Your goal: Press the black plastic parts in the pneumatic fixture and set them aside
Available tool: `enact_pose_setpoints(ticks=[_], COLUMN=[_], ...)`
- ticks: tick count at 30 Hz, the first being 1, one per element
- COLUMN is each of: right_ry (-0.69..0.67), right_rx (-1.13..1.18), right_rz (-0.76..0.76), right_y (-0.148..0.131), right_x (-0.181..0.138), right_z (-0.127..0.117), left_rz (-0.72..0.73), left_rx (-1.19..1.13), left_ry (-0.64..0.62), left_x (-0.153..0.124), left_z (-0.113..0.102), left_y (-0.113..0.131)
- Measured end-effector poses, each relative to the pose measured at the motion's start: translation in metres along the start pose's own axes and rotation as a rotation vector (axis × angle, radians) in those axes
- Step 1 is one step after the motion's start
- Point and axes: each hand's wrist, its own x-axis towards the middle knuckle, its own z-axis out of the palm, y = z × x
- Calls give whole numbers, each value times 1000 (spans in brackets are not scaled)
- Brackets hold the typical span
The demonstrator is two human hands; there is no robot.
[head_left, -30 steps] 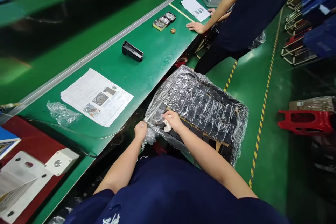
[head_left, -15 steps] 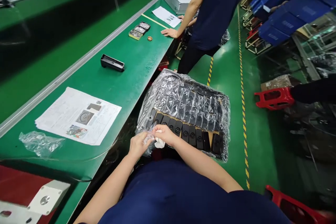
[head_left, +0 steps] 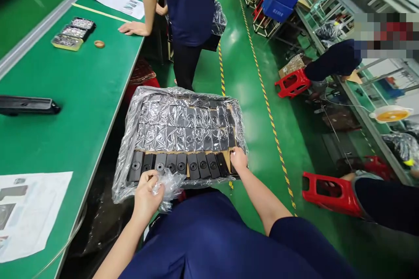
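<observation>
Plastic-wrapped box [head_left: 120, 183]: my landmark, right in front of me and beside the green bench [head_left: 101, 83], with black parts [head_left: 193, 166] packed in rows. The row nearest me lies uncovered; the farther rows are under clear film [head_left: 183, 128].
Near row: one leaning part [head_left: 222, 165], towards the box's right end, has a gap beside it – a careless tug there could tip its neighbours or scrape them together.
Clear film: its loose folds could snag a part and drag it askew if the film were pulled.
Box support: hidden from me, so I can't judge whether pressing on one end would rock it.
Left hand [head_left: 149, 196]: at the box's near left edge, my fingers curled round a wad of crumpled plastic [head_left: 170, 185].
Right hand [head_left: 239, 159]: at the box's right end, fingers bent in over the end part [head_left: 232, 164] of the near row – whether they grip it, and how far apart they are, I cannot tell.
Left of the box: a black housing [head_left: 28, 105] and printed sheets [head_left: 42, 213], both on the bench.
Beyond the box: a co-worker [head_left: 190, 8], one palm on the bench.
</observation>
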Motion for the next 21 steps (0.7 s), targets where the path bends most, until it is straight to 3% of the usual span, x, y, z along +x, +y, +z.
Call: enact_pose_setpoints(ticks=[8,13,21], right_ry=[-73,-53,7], right_rx=[-243,-256,-280], right_rz=[-283,-393,-324], right_y=[25,43,55], right_x=[65,65,55], right_z=[11,4,-4], left_rz=[-52,-42,-54], left_rx=[14,37,29], left_ry=[-49,-50,-63], left_x=[13,18,18], left_z=[40,45,51], left_y=[30,34,37])
